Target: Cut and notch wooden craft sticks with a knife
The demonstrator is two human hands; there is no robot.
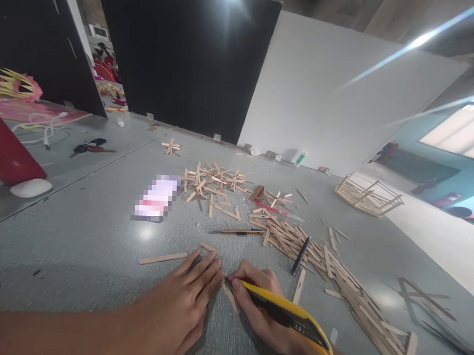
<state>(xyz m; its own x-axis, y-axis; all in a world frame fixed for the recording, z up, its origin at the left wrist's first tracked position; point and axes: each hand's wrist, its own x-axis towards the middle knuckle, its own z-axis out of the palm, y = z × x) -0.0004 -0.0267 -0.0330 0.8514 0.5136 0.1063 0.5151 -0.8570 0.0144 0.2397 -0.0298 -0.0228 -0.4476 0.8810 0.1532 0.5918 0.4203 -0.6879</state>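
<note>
My right hand (256, 297) is closed around a yellow and black utility knife (287, 308). The knife's tip end is low over the grey table, by a small wooden stick (230, 299). My left hand (190, 295) lies palm down just left of it, fingers extended, fingertips near the stick's upper end; what lies under the palm is hidden. Beyond my left hand are a short stick piece (208, 247) and a longer stick (163, 258). A thinner yellow cutter (238, 232) rests farther forward.
A long heap of sticks (316, 253) runs down the right, with a black pen (300, 256) on it. Star-shaped stick pieces (217, 179) lie ahead beside a blurred phone (156, 198). A stick frame (368, 196) stands far right; a red object (12, 149) is left.
</note>
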